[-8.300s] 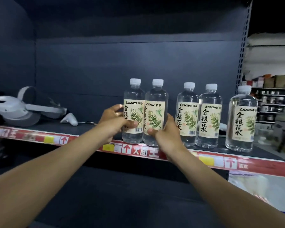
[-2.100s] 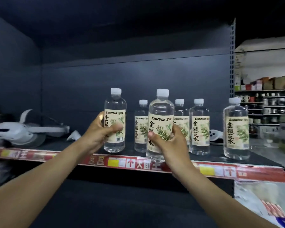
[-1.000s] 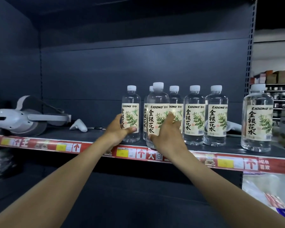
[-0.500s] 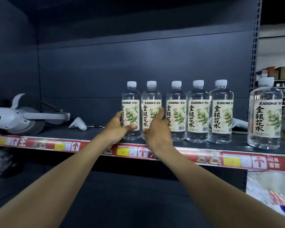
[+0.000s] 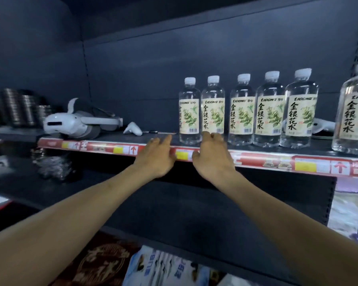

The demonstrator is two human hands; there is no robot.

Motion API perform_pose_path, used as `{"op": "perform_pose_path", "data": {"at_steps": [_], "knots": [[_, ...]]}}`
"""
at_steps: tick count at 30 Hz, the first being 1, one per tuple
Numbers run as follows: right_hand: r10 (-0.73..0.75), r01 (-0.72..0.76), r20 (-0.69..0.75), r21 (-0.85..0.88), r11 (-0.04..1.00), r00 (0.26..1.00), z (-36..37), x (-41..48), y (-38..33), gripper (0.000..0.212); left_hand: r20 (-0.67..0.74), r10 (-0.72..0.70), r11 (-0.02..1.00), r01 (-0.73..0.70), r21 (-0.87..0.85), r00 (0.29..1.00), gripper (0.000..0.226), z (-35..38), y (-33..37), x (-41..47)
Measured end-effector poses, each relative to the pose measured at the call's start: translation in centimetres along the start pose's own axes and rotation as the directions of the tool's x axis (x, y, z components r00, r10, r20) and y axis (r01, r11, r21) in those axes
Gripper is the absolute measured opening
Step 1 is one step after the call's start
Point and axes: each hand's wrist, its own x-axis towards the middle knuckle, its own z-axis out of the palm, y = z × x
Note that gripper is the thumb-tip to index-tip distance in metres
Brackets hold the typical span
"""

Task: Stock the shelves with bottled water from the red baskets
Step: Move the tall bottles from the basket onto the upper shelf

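Six bottles of water (image 5: 241, 112) stand upright on the dark shelf (image 5: 112, 136), just behind the red price strip (image 5: 262, 163) that runs along its front edge. Five stand close together in a row above the strip's middle, and a sixth bottle (image 5: 353, 116) stands apart above its right end. The left hand (image 5: 155, 156) lies across the strip, fingers straight and slightly spread, holding nothing, with its tips just past the strip beside the leftmost bottle (image 5: 189, 112). The right hand (image 5: 212, 155) also crosses the strip, fingers loosely curled and empty. Its tips are at the foot of the second bottle (image 5: 212, 108); I cannot tell whether they touch it. Above the strip's left end lie a white headset (image 5: 70, 122) and a white controller (image 5: 132, 129). Printed packets (image 5: 163, 269) lie well below the strip
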Motion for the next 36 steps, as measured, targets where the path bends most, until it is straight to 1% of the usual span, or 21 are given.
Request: {"op": "perform_pose_path", "data": {"at_steps": [2,4,6,9,12,14,17,19,22,25,28,30,31,32,34,35,36], "knots": [[-0.047,0.049,0.053,-0.036,0.998,0.997,0.6,-2.0,-0.8,0.058,-0.012,-0.010,0.992,0.012,0.129,1.000,0.067,0.1,-1.0,-3.1],[-0.085,0.089,0.115,-0.033,0.995,0.990,1.5,-4.2,-1.6,0.059,0.001,-0.044,0.974,0.042,0.224,0.999,0.066,-0.2,-1.9,-6.7],[-0.129,0.131,0.145,-0.008,0.991,0.981,2.7,-6.5,-2.4,0.057,0.027,-0.093,0.945,0.080,0.317,0.995,0.069,-0.7,-2.9,-10.5],[-0.184,0.174,0.209,0.065,0.983,0.961,5.0,-10.0,-3.9,0.056,0.081,-0.138,0.904,0.092,0.418,0.987,0.068,-1.5,-4.5,-16.7],[-0.262,0.232,0.307,0.134,0.964,0.915,7.8,-14.2,-6.2,0.055,0.126,-0.209,0.862,0.122,0.491,0.970,0.068,-2.1,-6.8,-23.4],[-0.319,0.261,0.382,0.197,0.945,0.867,9.9,-17.4,-8.0,0.056,0.129,-0.231,0.853,0.137,0.503,0.964,0.068,-2.3,-8.6,-28.3],[-0.394,0.276,0.461,0.303,0.912,0.795,13.3,-22.7,-10.9,0.051,0.152,-0.352,0.835,0.236,0.498,0.924,0.065,-1.8,-11.8,-36.7],[-0.437,0.283,0.519,0.351,0.892,0.734,15.5,-26.4,-12.7,0.045,0.200,-0.483,0.801,0.339,0.493,0.852,0.065,-1.0,-13.8,-42.5],[-0.486,0.315,0.610,0.372,0.873,0.627,19.0,-31.5,-15.3,0.042,0.273,-0.655,0.717,0.465,0.519,0.705,0.066,-0.1,-16.5,-50.5],[-0.510,0.323,0.684,0.395,0.860,0.521,22.2,-36.6,-17.8,0.044,0.297,-0.762,0.634,0.570,0.523,0.575,0.063,0.6,-18.8,-57.7],[-0.507,0.304,0.749,0.409,0.861,0.426,25.4,-41.9,-20.0,0.043,0.322,-0.851,0.525,0.691,0.497,0.415,0.060,1.9,-21.0,-64.0],[-0.488,0.277,0.796,0.409,0.869,0.357,27.8,-45.5,-21.3,0.039,0.326,-0.894,0.434,0.780,0.451,0.309,0.054,3.2,-22.2,-68.3],[-0.468,0.260,0.823,0.398,0.880,0.322,29.0,-47.0,-21.6,0.037,0.319,-0.908,0.392,0.821,0.415,0.272,0.049,3.8,-22.6,-70.0],[-0.451,0.232,0.848,0.397,0.888,0.278,30.1,-48.8,-22.1,0.037,0.321,-0.923,0.331,0.863,0.382,0.212,0.044,4.5,-23.1,-72.1],[-0.411,0.179,0.890,0.380,0.908,0.196,31.9,-52.1,-22.8,0.045,0.342,-0.935,0.210,0.930,0.303,0.099,0.041,5.6,-23.9,-75.4],[-0.388,0.172,0.909,0.362,0.916,0.153,32.5,-53.6,-22.9,0.043,0.364,-0.931,0.143,0.951,0.275,0.035,0.039,6.2,-24.3,-76.9],[-0.373,0.158,0.921,0.354,0.922,0.111,33.0,-55.0,-22.7,0.032,0.385,-0.922,0.068,0.970,0.231,-0.028,0.036,6.7,-24.5,-78.1]]}}
